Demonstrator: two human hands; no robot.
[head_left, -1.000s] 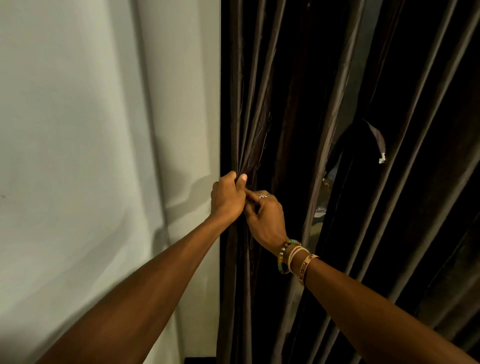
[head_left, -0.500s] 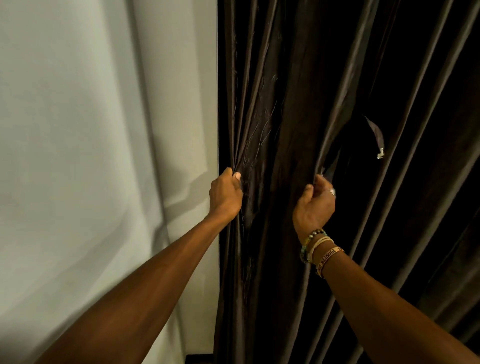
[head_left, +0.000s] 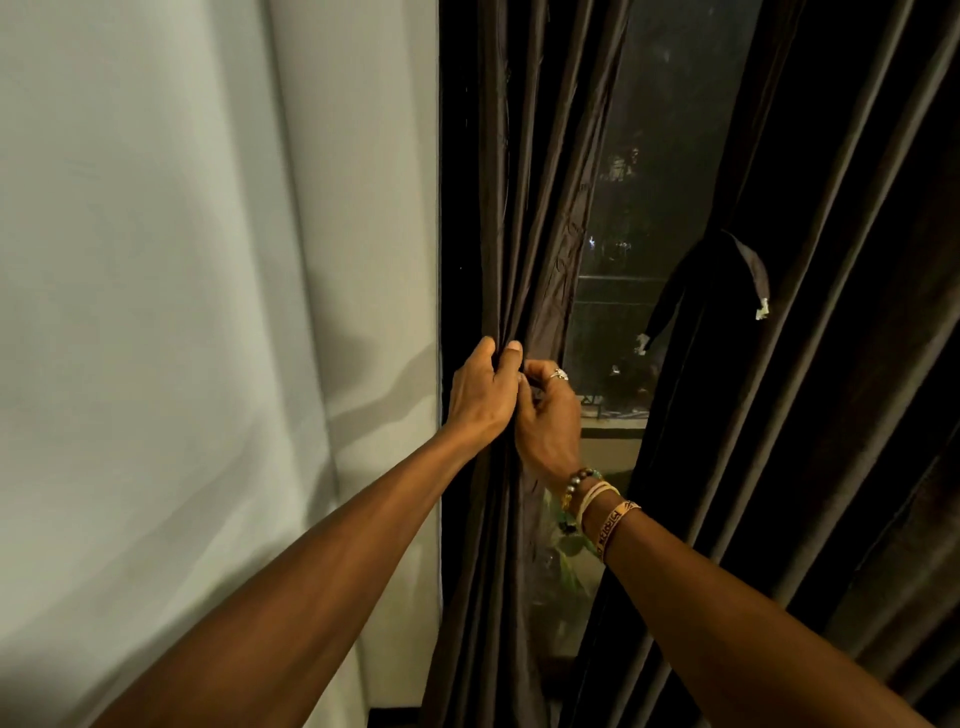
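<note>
Just right of your left hand (head_left: 480, 387), your right hand (head_left: 551, 423) is pinching the same gathered curtain (head_left: 524, 218); your 2 hands are gripping it, folds running vertically, left hand sitting nearer the wall (head_left: 208, 260).

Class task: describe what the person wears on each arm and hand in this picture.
Both forearms are bare, with no sleeves in view. The left hand shows no jewellery. The right hand has a silver ring on one finger. Its wrist carries a multicoloured beaded bracelet, pale cord bands and a tan woven band with dark lettering.
</note>
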